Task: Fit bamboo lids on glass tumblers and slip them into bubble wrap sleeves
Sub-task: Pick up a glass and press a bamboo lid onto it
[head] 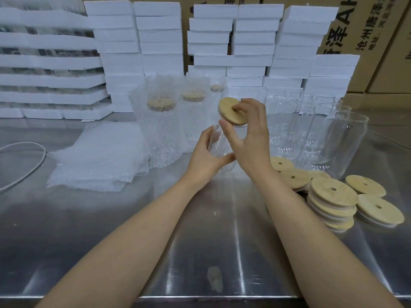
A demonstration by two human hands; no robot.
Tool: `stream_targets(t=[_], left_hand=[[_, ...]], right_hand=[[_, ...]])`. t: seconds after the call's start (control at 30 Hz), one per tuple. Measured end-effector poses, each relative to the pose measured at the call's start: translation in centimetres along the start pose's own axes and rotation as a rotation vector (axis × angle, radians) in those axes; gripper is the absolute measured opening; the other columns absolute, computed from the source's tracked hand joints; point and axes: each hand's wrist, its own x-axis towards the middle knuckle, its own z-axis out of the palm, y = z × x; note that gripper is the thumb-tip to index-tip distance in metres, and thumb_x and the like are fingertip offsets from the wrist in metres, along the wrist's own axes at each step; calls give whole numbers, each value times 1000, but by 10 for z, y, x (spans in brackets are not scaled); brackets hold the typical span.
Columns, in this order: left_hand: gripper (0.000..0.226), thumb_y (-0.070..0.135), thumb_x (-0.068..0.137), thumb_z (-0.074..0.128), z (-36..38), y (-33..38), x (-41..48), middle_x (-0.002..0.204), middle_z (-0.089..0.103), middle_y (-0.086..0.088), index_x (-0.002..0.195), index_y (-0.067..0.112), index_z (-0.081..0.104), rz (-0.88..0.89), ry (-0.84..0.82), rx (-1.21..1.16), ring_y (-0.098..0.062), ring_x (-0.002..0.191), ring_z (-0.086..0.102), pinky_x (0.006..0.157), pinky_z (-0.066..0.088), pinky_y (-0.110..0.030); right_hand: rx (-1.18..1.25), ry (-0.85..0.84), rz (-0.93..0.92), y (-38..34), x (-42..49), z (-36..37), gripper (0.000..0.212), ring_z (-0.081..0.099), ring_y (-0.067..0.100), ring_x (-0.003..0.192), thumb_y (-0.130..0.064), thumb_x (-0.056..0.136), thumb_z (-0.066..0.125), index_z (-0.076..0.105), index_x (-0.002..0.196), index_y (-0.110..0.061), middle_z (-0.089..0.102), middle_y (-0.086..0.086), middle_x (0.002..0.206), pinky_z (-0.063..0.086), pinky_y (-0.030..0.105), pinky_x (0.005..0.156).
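My left hand (208, 155) grips a clear glass tumbler (219, 147) around its body, a little above the steel table (111, 230). My right hand (249, 134) holds a round bamboo lid (229, 111) on the tumbler's mouth, fingers curled over its top and thumb under its near edge. The lid sits tilted. Loose bamboo lids (333, 196) lie stacked and scattered at the right. Flat bubble wrap sleeves (97, 156) are piled at the left. Sleeved, lidded tumblers (162, 130) stand behind my hands.
Several bare glass tumblers (311, 130) stand at the right rear. White foam blocks (155, 41) are stacked along the back, with cardboard boxes (367, 30) behind them. A white cable (26, 165) curves across the table's left side.
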Motion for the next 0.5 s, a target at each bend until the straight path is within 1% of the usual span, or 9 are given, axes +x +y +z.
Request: stream_targets(t=[0.03, 0.1, 0.13, 0.23, 0.27, 0.33, 0.4, 0.5], left_hand=[[88, 33, 69, 85, 0, 0, 0, 144, 47, 9, 143, 23, 37, -1, 3, 0, 3, 133, 40, 101, 42, -18], [88, 35, 67, 84, 0, 1, 1, 141, 50, 8, 141, 22, 39, -5, 15, 5, 3, 131, 43, 103, 41, -19], [88, 35, 66, 84, 1, 1, 1, 140, 51, 7, 140, 21, 40, -11, 20, -3, 1, 130, 44, 104, 40, -19], [82, 28, 69, 85, 2, 1, 3, 137, 51, 3, 138, 21, 41, -39, 25, -21, -5, 128, 48, 102, 40, -19], [80, 25, 70, 85, 3, 1, 4, 134, 53, 2, 137, 21, 41, -49, 25, -20, -6, 125, 50, 102, 41, -22], [76, 23, 72, 84, 4, 0, 4, 128, 55, 1, 135, 20, 42, -73, 15, -18, -9, 118, 54, 102, 45, -30], [73, 21, 74, 83, 4, 1, 3, 123, 56, 0, 134, 19, 42, -100, -14, -29, -13, 116, 55, 103, 46, -38], [67, 22, 78, 80, 4, 4, 1, 120, 54, 7, 133, 21, 41, -114, -48, 0, -8, 115, 55, 104, 46, -40]], right_hand=[[-19, -28, -18, 0, -1, 1, 32, 47, 20, 122, -24, 92, 64, 60, 118, -7, 49, 8, 130, 32, 11, 99], [-43, -70, -36, 0, -1, 2, 32, 45, 23, 125, -26, 95, 58, 60, 122, -9, 48, 7, 133, 32, 11, 101], [-43, -78, -31, 0, -1, 2, 32, 45, 24, 126, -26, 96, 56, 61, 122, -9, 48, 7, 133, 34, 14, 102], [-21, -78, -8, -3, 1, 2, 29, 49, 27, 121, -22, 97, 52, 62, 119, -7, 49, 6, 127, 45, 36, 100], [-16, -72, -8, -4, 1, 1, 27, 51, 28, 118, -20, 98, 52, 63, 118, -7, 48, 3, 124, 46, 40, 98], [-11, -63, -8, -5, 2, 1, 25, 53, 27, 114, -19, 99, 50, 65, 116, -10, 47, -3, 119, 47, 41, 97], [-9, -63, 18, -5, 2, 1, 24, 54, 22, 112, -20, 100, 49, 65, 117, -13, 49, -2, 119, 47, 40, 97], [-13, -61, 58, -6, 2, 4, 25, 55, 18, 111, -21, 95, 54, 63, 117, -13, 48, -2, 120, 47, 41, 96]])
